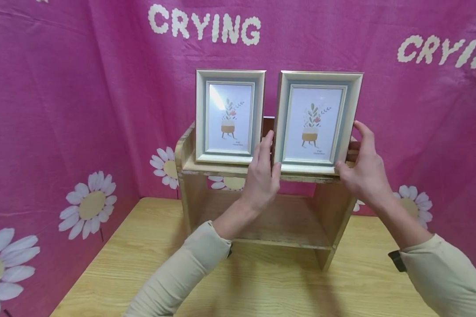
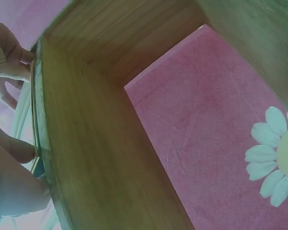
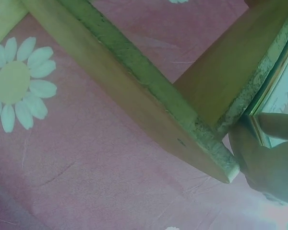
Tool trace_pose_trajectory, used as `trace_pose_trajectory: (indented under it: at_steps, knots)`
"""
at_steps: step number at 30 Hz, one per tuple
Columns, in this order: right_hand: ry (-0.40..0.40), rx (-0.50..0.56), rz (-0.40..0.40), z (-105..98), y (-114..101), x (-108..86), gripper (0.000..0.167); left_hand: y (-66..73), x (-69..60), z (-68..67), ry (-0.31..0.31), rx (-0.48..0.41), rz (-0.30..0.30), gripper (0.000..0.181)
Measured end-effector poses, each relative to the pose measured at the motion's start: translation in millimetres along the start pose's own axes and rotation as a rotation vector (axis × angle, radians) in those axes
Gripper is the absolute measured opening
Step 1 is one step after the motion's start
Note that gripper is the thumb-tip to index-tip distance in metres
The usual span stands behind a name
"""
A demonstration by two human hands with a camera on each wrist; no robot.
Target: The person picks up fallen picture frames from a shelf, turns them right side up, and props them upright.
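Observation:
Two photo frames with cream and blue-grey borders, each showing a potted plant picture, stand upright side by side on top of a small wooden shelf (image 1: 325, 211). At the right photo frame (image 1: 311, 123), my right hand (image 1: 365, 171) holds the right edge, thumb on the lower front corner and fingers around the side. On its left edge, my left hand (image 1: 262, 171) grips the lower corner, fingers in the gap beside the left photo frame (image 1: 230, 116). In the right wrist view, the right thumb (image 3: 278, 125) lies over the frame's corner. Both hands (image 2: 12, 177) show at the left of the left wrist view.
The shelf stands on a light wooden table (image 1: 143, 246) and has a lower board (image 1: 262, 224) under its top. Behind hangs a pink cloth (image 1: 321, 26) with white lettering and daisies. A raised side panel (image 1: 185, 145) edges the shelf top at left.

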State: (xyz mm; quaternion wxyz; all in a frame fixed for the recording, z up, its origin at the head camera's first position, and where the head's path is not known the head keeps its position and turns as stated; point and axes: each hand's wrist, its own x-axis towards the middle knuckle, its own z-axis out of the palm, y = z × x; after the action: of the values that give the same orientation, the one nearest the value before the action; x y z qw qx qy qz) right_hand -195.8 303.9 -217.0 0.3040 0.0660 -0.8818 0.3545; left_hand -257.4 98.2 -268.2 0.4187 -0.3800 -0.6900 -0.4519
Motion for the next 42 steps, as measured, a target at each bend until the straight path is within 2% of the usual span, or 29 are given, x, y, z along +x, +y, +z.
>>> trace_pose_trajectory:
  at_steps: [4, 13, 19, 24, 29, 35, 42]
  knots:
    - [-0.036, 0.019, 0.026, -1.9, -0.2, 2.3, 0.091, 1.1, -0.1, -1.8, -0.013, -0.009, -0.034, 0.059]
    - [-0.091, 0.010, 0.099, -4.5, -7.6, 15.9, 0.082, -1.5, 0.0, -3.4, 0.008, -0.043, -0.016, 0.054]
    - [-0.084, 0.013, 0.101, -4.5, -10.4, 27.8, 0.078, -0.6, 3.5, -4.5, 0.016, -0.082, -0.017, 0.056]
    - [-0.092, 0.002, 0.107, 2.7, -7.1, 32.3, 0.078, -0.9, -0.4, -4.4, 0.028, -0.085, -0.012, 0.056]
    - [-0.068, -0.037, 0.098, 11.3, -5.1, 37.3, 0.073, -1.1, -4.7, -4.2, 0.050, -0.095, -0.010, 0.057]
    - [-0.068, -0.100, 0.139, 16.0, -4.5, 43.7, 0.073, -0.5, -7.6, -1.6, 0.068, -0.114, 0.005, 0.055]
    - [-0.064, -0.066, 0.090, 19.6, -1.6, 50.8, 0.069, 0.9, -10.0, 0.5, 0.064, -0.127, -0.011, 0.057]
